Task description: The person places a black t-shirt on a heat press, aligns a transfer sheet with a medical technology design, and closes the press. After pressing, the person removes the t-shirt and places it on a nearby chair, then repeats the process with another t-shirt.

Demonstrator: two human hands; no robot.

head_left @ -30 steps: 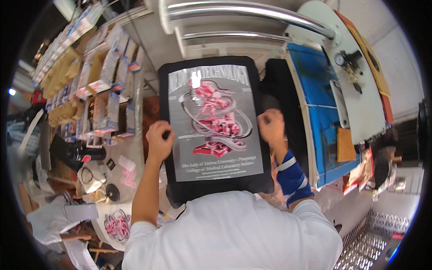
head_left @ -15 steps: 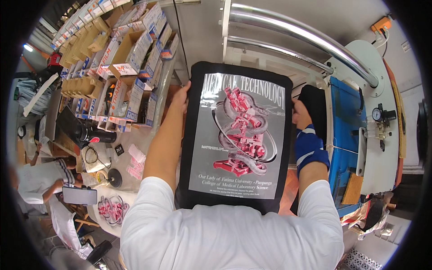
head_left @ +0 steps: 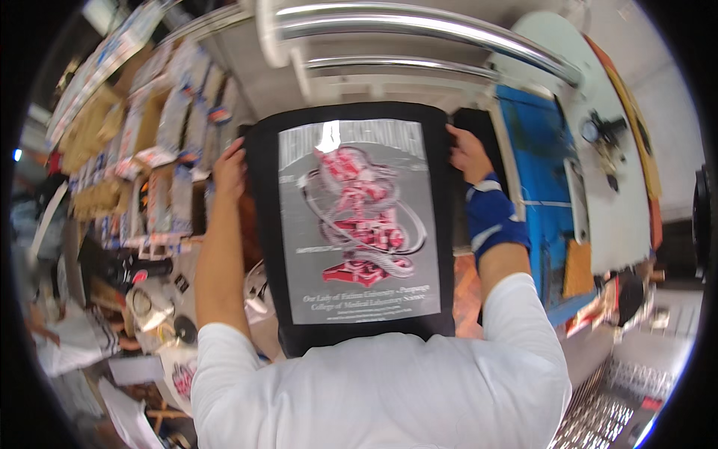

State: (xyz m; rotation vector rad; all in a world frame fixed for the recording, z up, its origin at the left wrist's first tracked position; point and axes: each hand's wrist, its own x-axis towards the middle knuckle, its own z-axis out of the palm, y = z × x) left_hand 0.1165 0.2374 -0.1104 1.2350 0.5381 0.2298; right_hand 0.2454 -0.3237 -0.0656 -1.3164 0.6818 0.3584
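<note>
Black cloth (head_left: 271,209) gripped at both sides

Nearest, white shirt (head_left: 374,396); just beyond, grey printed sheet (head_left: 363,221) flat on the cloth. Left hand (head_left: 230,170) closed on cloth's upper left edge, right hand (head_left: 470,156) on upper right. Chrome bar (head_left: 419,25) behind.

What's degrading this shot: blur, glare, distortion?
Head view: motion blur smears the stacked boxes and softens the print on the black fabric; head view: white glare washes out a patch near the print's top, and highlights streak the metal bars; head view: fisheye curves the longer bar, and black fills the picture's corners.
</note>
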